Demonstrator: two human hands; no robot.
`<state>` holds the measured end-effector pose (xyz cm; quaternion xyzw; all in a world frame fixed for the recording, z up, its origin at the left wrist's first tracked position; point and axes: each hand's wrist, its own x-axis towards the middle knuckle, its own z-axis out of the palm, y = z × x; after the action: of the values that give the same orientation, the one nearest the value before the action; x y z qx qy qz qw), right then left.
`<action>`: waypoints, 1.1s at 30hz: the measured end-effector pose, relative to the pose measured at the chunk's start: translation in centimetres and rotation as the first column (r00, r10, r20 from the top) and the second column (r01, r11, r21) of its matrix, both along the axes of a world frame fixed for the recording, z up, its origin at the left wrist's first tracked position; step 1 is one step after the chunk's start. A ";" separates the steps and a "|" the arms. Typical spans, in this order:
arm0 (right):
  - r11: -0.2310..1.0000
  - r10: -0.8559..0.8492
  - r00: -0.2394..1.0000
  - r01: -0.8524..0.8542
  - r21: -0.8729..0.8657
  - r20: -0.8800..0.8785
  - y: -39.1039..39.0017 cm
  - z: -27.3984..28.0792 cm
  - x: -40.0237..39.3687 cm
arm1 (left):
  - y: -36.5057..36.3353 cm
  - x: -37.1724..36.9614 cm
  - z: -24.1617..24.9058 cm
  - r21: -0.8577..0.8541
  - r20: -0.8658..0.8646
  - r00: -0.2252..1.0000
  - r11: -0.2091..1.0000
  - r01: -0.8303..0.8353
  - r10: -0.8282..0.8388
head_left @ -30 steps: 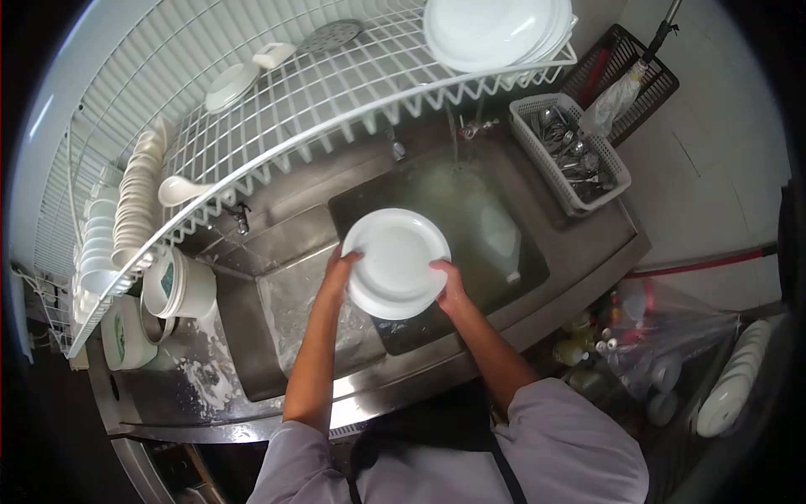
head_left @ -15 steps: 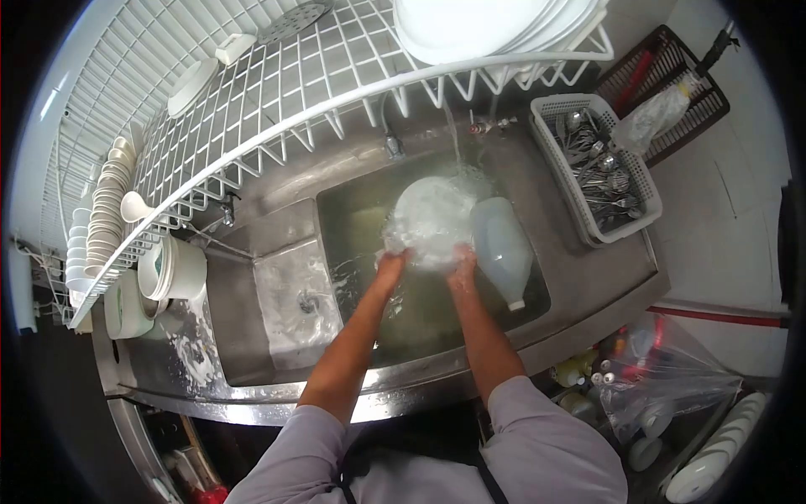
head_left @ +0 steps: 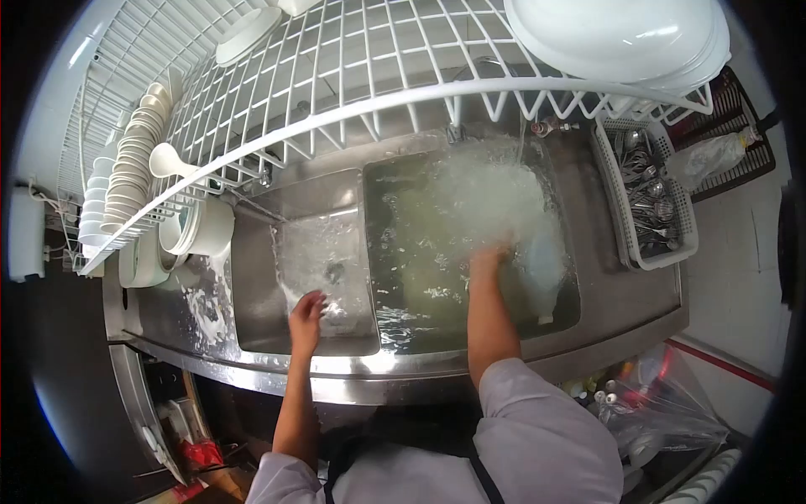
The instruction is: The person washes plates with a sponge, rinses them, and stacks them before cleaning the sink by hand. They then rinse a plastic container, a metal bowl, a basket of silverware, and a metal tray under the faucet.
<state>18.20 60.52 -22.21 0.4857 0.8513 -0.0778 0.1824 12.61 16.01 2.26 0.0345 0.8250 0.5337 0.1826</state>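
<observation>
My left hand (head_left: 307, 312) hangs over the left basin (head_left: 260, 311), its fingers loosely bent and apart with nothing in them. My right hand (head_left: 494, 250) is down in the water (head_left: 420, 286) of the right basin, its fingers hidden by churned water and bubbles. Close by on its right lies a pale translucent jug (head_left: 544, 269), blurred by the water, its cap toward the front edge. Water runs from a tap (head_left: 547, 128) into the far right part of this basin.
Overhead runs a white wire rack (head_left: 361, 109) with large white plates (head_left: 621, 38), stacked cups and bowls (head_left: 134, 160), and a white ladle (head_left: 172, 161). A basket of cutlery (head_left: 684, 227) stands right of the sink, white tubs (head_left: 210, 227) on the left. Suds cover the left counter.
My left hand has left the round white plate and moved left over the other basin. The plate is lost from sight under churned water. My view has shifted left.
</observation>
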 end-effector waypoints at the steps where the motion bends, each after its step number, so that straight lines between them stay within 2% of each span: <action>1: 0.996 0.089 0.987 -0.091 0.008 0.134 0.2 0.7 -0.5 | -1.9 0.5 0.3 -0.021 0.010 0.998 0.998 -0.058 0.058; 3: 0.973 0.223 0.920 -0.228 -0.022 0.323 0.3 2.0 -1.0 | -6.7 1.4 -0.7 -0.033 -0.009 0.993 0.993 -0.116 0.116; 4: 0.966 0.250 0.893 -0.254 -0.040 0.373 0.3 2.4 -0.9 | -8.0 1.9 0.3 -0.141 -0.041 0.994 0.985 -0.102 0.097; 8: 0.948 0.309 0.813 -0.305 -0.091 0.494 1.2 3.5 0.2 | -14.7 3.5 1.5 -0.260 -0.095 0.995 0.965 -0.046 0.021; 10: 0.946 0.285 0.809 -0.325 -0.013 0.515 2.4 3.2 0.5 | -16.9 4.2 2.1 -0.348 -0.118 0.993 0.936 -0.056 0.015; 11: 0.934 0.224 0.834 -0.331 0.133 0.504 3.3 1.0 0.9 | -17.3 4.3 2.5 -0.337 -0.092 0.994 0.938 -0.084 0.056; 14: 0.870 0.418 0.839 -0.481 0.112 0.349 6.7 -4.2 2.8 | -18.7 5.9 2.8 -0.302 -0.033 0.988 0.941 -0.152 0.150; 15: 0.981 0.162 0.982 -0.149 0.125 -0.101 6.2 -4.2 3.7 | -19.1 5.9 1.9 -0.286 -0.051 0.990 0.948 -0.141 0.132; 16: 0.983 -0.183 0.865 0.172 -0.068 -0.467 4.8 -4.1 4.7 | -19.5 6.0 1.1 -0.271 -0.072 0.990 0.952 -0.140 0.125; 17: 0.887 -0.445 0.483 0.355 -0.295 -0.754 3.3 -3.9 5.7 | -20.2 6.4 0.5 -0.261 -0.092 0.987 0.954 -0.149 0.129; 18: 0.761 -0.609 0.185 0.411 -0.502 -0.771 2.0 -3.4 5.7 | -20.0 6.4 0.7 -0.349 -0.152 0.987 0.931 -0.109 0.058; 19: 0.615 -0.733 -0.035 0.394 -0.684 -0.679 1.0 -2.7 5.1 | -19.1 5.8 0.7 -0.434 -0.201 0.980 0.898 -0.077 -0.013; 20: 0.466 -0.819 -0.203 0.309 -0.829 -0.536 0.0 -1.8 4.7 | -18.2 5.5 0.4 -0.438 -0.220 0.975 0.891 -0.114 0.017; 21: 0.338 -0.877 -0.287 0.202 -0.919 -0.385 -1.1 -0.5 4.2 | -17.1 5.2 -0.1 -0.440 -0.237 0.970 0.885 -0.149 0.045; 22: 0.239 -0.916 -0.305 0.104 -0.965 -0.260 -2.2 0.9 3.5 | -16.0 4.6 -0.8 -0.423 -0.235 0.971 0.896 -0.133 0.033; 23: 0.137 -0.947 -0.292 0.015 -0.990 -0.136 -3.2 2.7 2.8 | -14.9 3.7 -1.6 -0.403 -0.236 0.972 0.908 -0.113 0.015; 24: 0.072 -0.972 -0.227 -0.067 -0.995 -0.055 -4.4 4.6 1.4 | -13.9 3.0 -3.0 -0.422 -0.240 0.970 0.904 -0.075 -0.032; 25: 0.062 -0.987 -0.157 -0.136 -0.989 -0.040 -5.4 5.6 -0.2 | -12.8 2.2 -4.3 -0.439 -0.245 0.966 0.898 -0.034 -0.083; 26: 0.065 -0.996 -0.068 -0.198 -0.978 -0.052 -6.2 6.2 -1.7 | -11.3 1.5 -5.1 -0.457 -0.145 0.984 0.889 0.029 -0.107; 27: 0.086 -0.996 0.004 -0.290 -0.953 -0.091 -6.3 3.8 -3.3 | -9.9 0.7 -5.9 -0.465 -0.046 0.990 0.880 0.098 -0.135; 28: 0.100 -0.988 0.070 -0.382 -0.919 -0.137 -6.3 1.1 -4.8 | -9.0 0.0 -7.2 -0.466 -0.040 0.973 0.865 0.183 -0.227; 29: 0.198 -0.957 0.144 -0.313 -0.929 -0.253 -7.6 3.5 -5.3 | -8.4 -0.7 -9.0 -0.467 -0.035 0.946 0.843 0.269 -0.321; 31: 0.408 -0.841 0.302 -0.193 -0.892 -0.450 -13.7 13.1 -6.6 | -7.5 -2.4 -13.7 -0.549 0.072 0.877 0.715 0.433 -0.476; 33: 0.514 -0.712 0.420 -0.234 -0.825 -0.563 -18.2 17.6 -7.2 | -7.3 -4.7 -18.5 -0.608 0.187 0.811 0.584 0.539 -0.554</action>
<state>11.00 42.32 -4.61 0.3623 0.5741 -0.7280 -0.0952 7.93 8.72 -16.28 0.2287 0.9056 0.1401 0.3284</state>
